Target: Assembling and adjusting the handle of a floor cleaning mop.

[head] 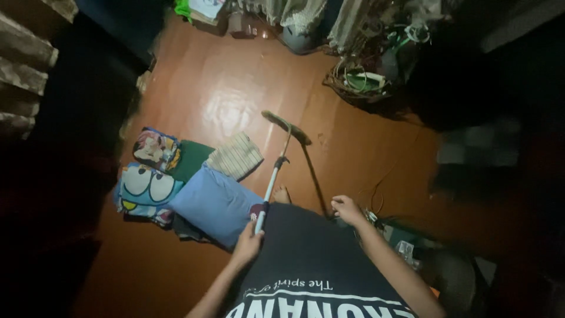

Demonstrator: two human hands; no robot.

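Along the left edge of the wooden floor lay a cluster of bedding: a cartoon-print pillow with big eyes, a smaller printed pillow beyond it, a folded green cloth, a striped folded cloth and a plain blue pillow nearest the person. Just right of the blue pillow the left hand was closed around the lower end of a broom handle, fingers wrapped tight on the grip. The handle ran up and away to the broom head, which rested on the floor near its middle, angled across the boards. A bare foot showed beside the handle. The right hand hung to the right, off the broom, fingers loosely curled and holding nothing that could be made out. Loose cables trailed on the floor by that hand, and a tangle of wires and cloth filled the far right corner. The open boards around the broom head looked glossy and free of visible dirt, though the dim light hid much; the bedding remained on the floor, so the strip beneath it and the dark edges seemed unswept.
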